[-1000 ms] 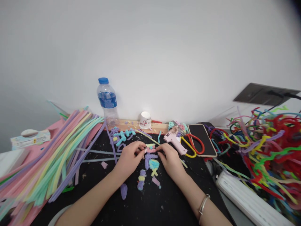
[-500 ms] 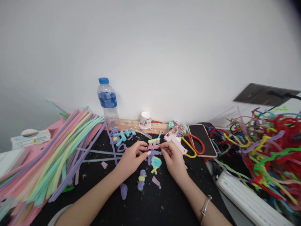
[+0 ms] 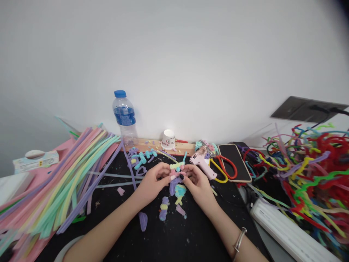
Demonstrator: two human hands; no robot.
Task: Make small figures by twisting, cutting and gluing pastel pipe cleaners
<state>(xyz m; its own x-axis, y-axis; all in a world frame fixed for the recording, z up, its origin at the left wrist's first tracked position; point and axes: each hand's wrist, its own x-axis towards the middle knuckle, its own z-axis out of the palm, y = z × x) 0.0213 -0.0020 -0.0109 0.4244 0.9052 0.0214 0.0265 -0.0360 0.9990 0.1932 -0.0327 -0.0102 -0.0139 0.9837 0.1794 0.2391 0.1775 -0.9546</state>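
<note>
Together, my left hand and right hand pinch a fuzzy craft, yellow across the top, teal at centre, pink below, over the black table. Its long axis runs side to side, from hand to hand, the yellow edge facing the cup; which end is front, I cannot tell.

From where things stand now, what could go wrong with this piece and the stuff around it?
The pink-and-yellow fuzzy piece is between the fingers of the left hand and right hand; uneven pressure might bend it.

A loose blue-and-yellow piece lies just on the near side of it and could get nudged.

The pink glue gun lies close to the right hand, so it might be bumped; whether it is hot, I can't tell.
</note>
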